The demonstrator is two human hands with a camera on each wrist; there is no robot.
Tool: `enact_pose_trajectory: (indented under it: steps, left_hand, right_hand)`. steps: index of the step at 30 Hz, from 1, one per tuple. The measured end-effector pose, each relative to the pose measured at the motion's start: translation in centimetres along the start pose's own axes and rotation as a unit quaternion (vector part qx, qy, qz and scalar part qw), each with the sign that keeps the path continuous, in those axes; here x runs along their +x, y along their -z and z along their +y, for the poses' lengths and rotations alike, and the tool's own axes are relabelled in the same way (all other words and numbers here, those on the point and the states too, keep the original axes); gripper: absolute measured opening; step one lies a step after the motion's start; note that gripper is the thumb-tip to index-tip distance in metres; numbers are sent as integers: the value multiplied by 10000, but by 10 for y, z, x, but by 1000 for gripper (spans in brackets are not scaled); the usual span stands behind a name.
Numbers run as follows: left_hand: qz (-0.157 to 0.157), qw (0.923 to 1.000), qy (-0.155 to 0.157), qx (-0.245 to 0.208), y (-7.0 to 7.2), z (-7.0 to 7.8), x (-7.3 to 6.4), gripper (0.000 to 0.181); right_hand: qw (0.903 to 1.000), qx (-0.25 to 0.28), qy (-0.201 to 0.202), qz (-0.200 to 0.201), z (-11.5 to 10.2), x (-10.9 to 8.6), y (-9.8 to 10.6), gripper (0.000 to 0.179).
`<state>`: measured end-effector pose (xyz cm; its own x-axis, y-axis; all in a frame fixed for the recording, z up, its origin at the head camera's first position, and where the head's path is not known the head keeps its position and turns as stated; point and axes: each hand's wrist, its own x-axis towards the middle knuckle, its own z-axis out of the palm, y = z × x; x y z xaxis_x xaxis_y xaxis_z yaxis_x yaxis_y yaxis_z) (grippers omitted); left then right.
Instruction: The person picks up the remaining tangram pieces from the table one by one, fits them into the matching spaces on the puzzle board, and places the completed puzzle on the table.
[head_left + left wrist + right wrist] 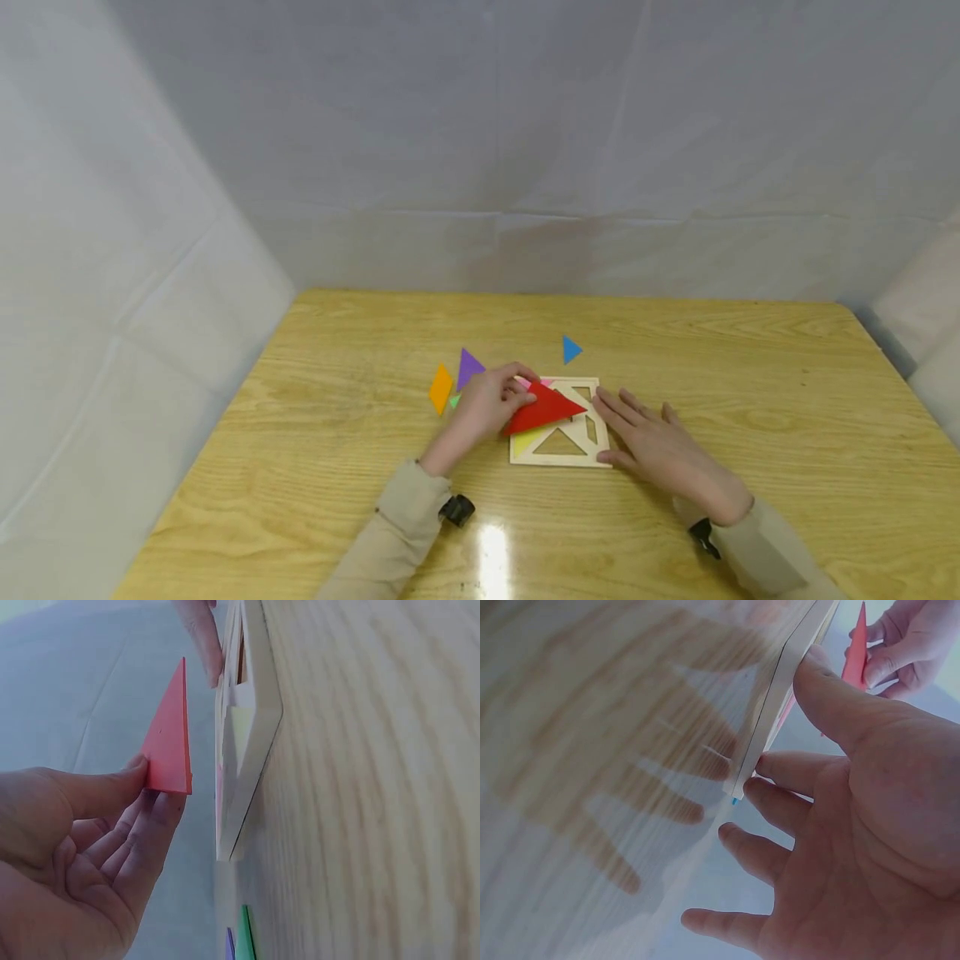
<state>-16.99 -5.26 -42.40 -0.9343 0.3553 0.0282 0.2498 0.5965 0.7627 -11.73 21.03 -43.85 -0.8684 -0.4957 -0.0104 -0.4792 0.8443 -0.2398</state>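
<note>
Between thumb and fingers my left hand (491, 402) pinches a red triangle piece (549, 407) by one edge, raised over the wooden puzzle frame (558, 460). In the left wrist view the red triangle (170, 742) stands tilted, apart from the frame (259, 724). A yellow piece (527, 440) and a pink piece (551, 383) lie in the frame; triangular and slanted cutouts show bare wood beneath. My right hand (660, 446) has its fingers spread, with thumb and fingertips at the frame's right edge. In the right wrist view its fingertips (763, 763) meet the frame's side.
Left of the frame lie an orange parallelogram (441, 389), a purple triangle (468, 368) and a green piece (454, 402) partly behind my left hand. A blue triangle (572, 349) lies beyond the frame. Pale cloth (495, 150) hangs behind the wooden table (750, 358).
</note>
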Motion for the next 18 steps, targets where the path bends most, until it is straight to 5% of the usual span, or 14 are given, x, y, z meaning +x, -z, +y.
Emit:
enact_pose_trajectory:
  steps: [18]
  left_hand:
    - [-775, 9962, -239, 330, -13, 8, -5, 18]
  right_hand:
    - [10000, 5, 6, -98, 2, 1, 0, 78]
